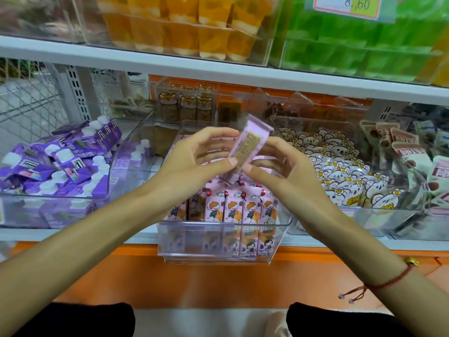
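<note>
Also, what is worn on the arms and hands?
Both forearms are bare, no sleeves. The right hand seems to wear a thin ring; its wrist has a red cord bracelet with a small gold charm and beaded ends. The left hand wears nothing.

Bare forearms, thin red string bracelet (388, 281) on the right wrist, little gold bead (411, 260) on it, small ring (284, 160) on the right hand (291, 176), black trousers (73, 319).
</note>
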{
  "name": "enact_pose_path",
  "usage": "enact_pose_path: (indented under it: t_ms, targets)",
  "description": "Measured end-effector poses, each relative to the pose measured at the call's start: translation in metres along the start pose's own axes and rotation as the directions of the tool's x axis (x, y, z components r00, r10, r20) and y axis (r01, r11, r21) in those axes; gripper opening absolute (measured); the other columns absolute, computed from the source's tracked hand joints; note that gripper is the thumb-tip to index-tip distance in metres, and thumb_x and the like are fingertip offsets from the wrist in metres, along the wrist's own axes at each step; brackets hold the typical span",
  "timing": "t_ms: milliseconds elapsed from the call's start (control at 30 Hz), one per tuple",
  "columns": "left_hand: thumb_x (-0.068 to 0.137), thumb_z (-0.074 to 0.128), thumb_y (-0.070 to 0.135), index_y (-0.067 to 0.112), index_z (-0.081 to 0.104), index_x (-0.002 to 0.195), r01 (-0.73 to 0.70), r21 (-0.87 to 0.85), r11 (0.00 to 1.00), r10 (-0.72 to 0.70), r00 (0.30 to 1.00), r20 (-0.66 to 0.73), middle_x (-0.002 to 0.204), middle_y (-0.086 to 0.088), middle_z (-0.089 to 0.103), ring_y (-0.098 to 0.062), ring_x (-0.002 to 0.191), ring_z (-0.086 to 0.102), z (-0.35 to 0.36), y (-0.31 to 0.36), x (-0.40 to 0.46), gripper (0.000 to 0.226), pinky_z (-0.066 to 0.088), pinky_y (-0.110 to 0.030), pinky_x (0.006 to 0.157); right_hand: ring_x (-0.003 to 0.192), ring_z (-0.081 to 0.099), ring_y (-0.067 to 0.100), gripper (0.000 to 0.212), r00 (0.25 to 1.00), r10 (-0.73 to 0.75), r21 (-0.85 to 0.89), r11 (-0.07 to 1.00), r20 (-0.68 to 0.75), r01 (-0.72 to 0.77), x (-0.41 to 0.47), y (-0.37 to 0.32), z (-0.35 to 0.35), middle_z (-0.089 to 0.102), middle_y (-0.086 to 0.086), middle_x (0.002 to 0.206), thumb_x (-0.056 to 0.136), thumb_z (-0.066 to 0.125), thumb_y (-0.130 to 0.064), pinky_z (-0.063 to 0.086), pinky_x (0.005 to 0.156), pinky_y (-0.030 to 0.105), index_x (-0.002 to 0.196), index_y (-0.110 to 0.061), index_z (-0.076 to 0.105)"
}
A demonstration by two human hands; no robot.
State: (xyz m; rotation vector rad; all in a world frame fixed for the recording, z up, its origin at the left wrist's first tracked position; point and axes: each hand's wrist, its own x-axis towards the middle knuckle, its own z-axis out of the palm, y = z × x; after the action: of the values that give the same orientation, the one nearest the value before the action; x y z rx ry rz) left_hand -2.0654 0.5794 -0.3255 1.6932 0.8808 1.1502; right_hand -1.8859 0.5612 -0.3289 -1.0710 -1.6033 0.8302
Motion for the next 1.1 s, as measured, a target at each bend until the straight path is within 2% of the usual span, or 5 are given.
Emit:
enact_pose_path:
  t_ms: [300, 467, 633, 967, 1100]
  targets:
    - [0.09, 0.062, 0.007, 0.027, 0.053, 0.13, -0.125, 0.16, 0.979, 0.121, 0.992, 0.031, 0.127, 0.016, 0.059, 0.005, 0.12, 0.052, 0.001, -0.004, -0.002, 0.046, 0.043, -0.018, 0.102, 0.107, 0.059, 0.004, 0.039, 0.993, -0.12, -0.093, 0.989, -0.007, 0.119, -0.004, -0.004, 0.005, 0.065, -0.014, 0.109, 0.084, 0.07, -0.012, 0.05, 0.094, 0.031, 0.118, -0.029, 0.06]
    - [0.087, 0.067, 0.017, 0.023, 0.054, 0.128, -0.041, -0.129, 0.991, 0.027, 0.993, -0.114, 0.123, 0.009, 0.064, -0.005, 0.11, 0.063, 0.004, -0.002, -0.002, 0.043, 0.054, -0.029, 0.09, 0.119, 0.049, 0.006, 0.072, 0.988, -0.147, -0.17, 0.976, -0.051, 0.137, -0.006, -0.004, 0.011, 0.051, -0.009, 0.125, 0.076, 0.079, -0.021, 0.044, 0.094, 0.017, 0.134, -0.032, 0.039]
    - [0.07, 0.073, 0.033, 0.018, 0.056, 0.12, 0.087, -0.335, 0.938, -0.138, 0.981, -0.134, 0.11, 0.005, 0.072, -0.011, 0.103, 0.068, 0.009, -0.003, -0.002, 0.055, 0.058, -0.025, 0.078, 0.101, 0.058, 0.004, 0.033, 0.961, -0.25, -0.196, 0.955, -0.118, 0.224, -0.007, -0.011, 0.013, 0.061, -0.015, 0.106, 0.084, 0.071, -0.013, 0.049, 0.087, 0.023, 0.111, -0.022, 0.056]
    - [0.08, 0.074, 0.013, 0.026, 0.061, 0.118, -0.13, 0.194, 0.972, 0.157, 0.979, -0.129, 0.11, 0.013, 0.066, 0.003, 0.103, 0.06, -0.002, 0.003, -0.003, 0.043, 0.047, -0.017, 0.093, 0.083, 0.067, 0.001, 0.03, 0.971, 0.111, 0.259, 0.964, -0.214, -0.053, 0.002, -0.009, -0.003, 0.07, -0.005, 0.093, 0.087, 0.065, -0.022, 0.051, 0.074, 0.013, 0.114, -0.011, 0.061]
    - [0.08, 0.075, 0.013, 0.026, 0.064, 0.111, -0.172, 0.31, 0.935, 0.253, 0.937, -0.242, 0.102, 0.006, 0.069, -0.012, 0.096, 0.064, -0.011, 0.002, 0.003, 0.036, 0.052, -0.021, 0.085, 0.097, 0.057, 0.002, 0.039, 0.963, -0.017, -0.166, 0.986, -0.267, -0.029, 0.005, -0.002, -0.004, 0.055, -0.003, 0.114, 0.086, 0.068, -0.024, 0.047, 0.083, 0.012, 0.121, -0.017, 0.051]
